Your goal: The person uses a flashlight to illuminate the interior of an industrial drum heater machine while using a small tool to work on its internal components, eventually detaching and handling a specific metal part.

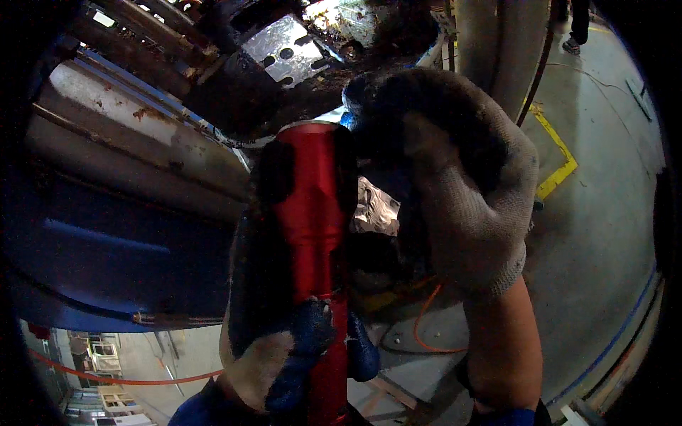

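Note:
A red metal flashlight (312, 192) stands nearly upright in the middle, its lamp end pointing away from me. My left hand (273, 355), in a dirty glove with dark blue coating, is wrapped round its barrel. Light falls on a slotted metal plate (284, 51) inside a grimy dark housing (234, 106). To the right of the flashlight, my right hand (469, 177) wears a grey knit glove with blackened fingers. Those fingers curl in toward the housing's edge, beside a small blue spot. Shadow hides the fingertips and whatever they may grip.
Rusty metal bars and a thick grey beam (128, 131) run along the left, above a dark blue panel (106, 241). A grey column (490, 42) rises behind my right hand. Yellow tape (561, 160) and an orange hose (423, 323) lie on the floor. A person's leg (579, 25) shows top right.

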Demonstrator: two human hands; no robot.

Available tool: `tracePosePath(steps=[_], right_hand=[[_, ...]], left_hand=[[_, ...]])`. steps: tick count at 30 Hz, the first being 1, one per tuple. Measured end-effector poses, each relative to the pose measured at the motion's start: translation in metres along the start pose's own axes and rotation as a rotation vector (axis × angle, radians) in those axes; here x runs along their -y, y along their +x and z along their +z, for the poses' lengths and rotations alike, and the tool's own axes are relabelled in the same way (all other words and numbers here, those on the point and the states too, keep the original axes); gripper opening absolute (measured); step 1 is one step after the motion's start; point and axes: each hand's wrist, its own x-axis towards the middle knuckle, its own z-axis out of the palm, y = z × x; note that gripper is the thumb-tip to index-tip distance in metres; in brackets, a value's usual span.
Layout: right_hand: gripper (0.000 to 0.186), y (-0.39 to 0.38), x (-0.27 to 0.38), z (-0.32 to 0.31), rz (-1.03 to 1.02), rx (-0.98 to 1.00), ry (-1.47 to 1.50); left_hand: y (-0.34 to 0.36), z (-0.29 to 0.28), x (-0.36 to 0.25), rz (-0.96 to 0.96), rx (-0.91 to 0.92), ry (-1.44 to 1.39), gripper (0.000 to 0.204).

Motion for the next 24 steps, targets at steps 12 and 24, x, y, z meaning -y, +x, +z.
tracePosePath(steps=[12, 24], right_hand=[[0.027, 0.005, 0.002, 0.002, 0.028, -0.007, 0.032], [0.026, 0.002, 0.002, 0.023, 0.073, -0.096, -0.060]], left_hand=[[0.012, 0.014, -0.015, 0.216, 0.099, -0.131, 0.055], [0.022, 0.012, -0.021, 0.424, 0.090, -0.294, 0.068]])
